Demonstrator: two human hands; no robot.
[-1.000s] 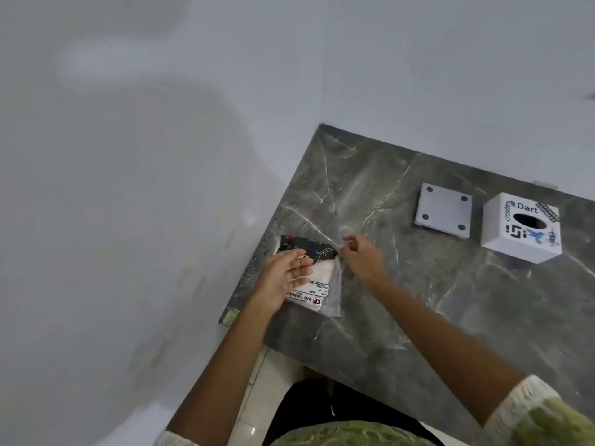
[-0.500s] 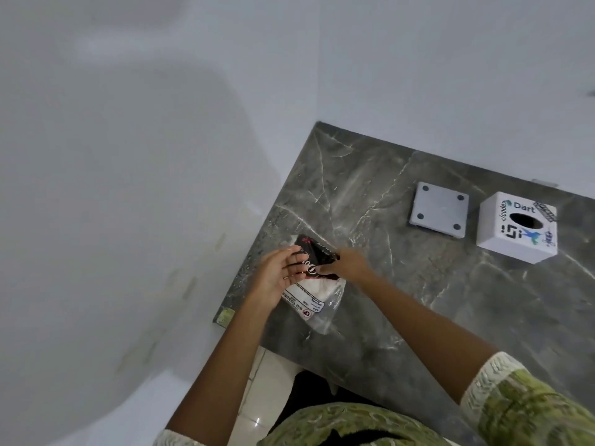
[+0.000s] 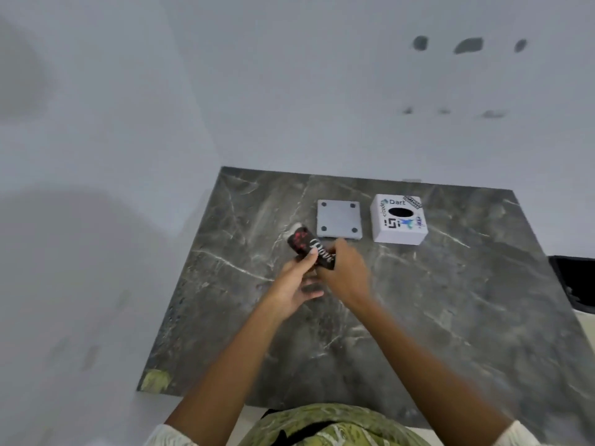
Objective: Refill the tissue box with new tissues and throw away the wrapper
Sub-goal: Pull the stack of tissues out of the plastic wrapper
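Tissues in their dark printed wrapper, the tissue pack [image 3: 310, 250], were held up above the marble table [image 3: 450, 317], caught between both hands near the table's middle. Its long axis ran from upper left to lower right, with the far end free and tilted toward the back edge, and the near end buried in the fingers. The left hand [image 3: 294, 284] gripped it from below and the left, thumb pressed on the printed face; the right hand [image 3: 346, 275] closed over the lower right corner, its fingers curled and apparently pinching the wrapper's edge, though the exact contact was hidden behind its back. Both hands sat equally near the pack, so any tear would likely start at that right-hand corner. The tissue box [image 3: 398, 219] stood well apart to the upper right, upside-up with its dark oval slot showing, and the square grey base plate [image 3: 338, 218] lay flat just beside it on its left, close behind the pack. Whether the wrapper was already opened could not be made out: motion blur softened the pack and fingertips. A dark object at the right edge was cut off.
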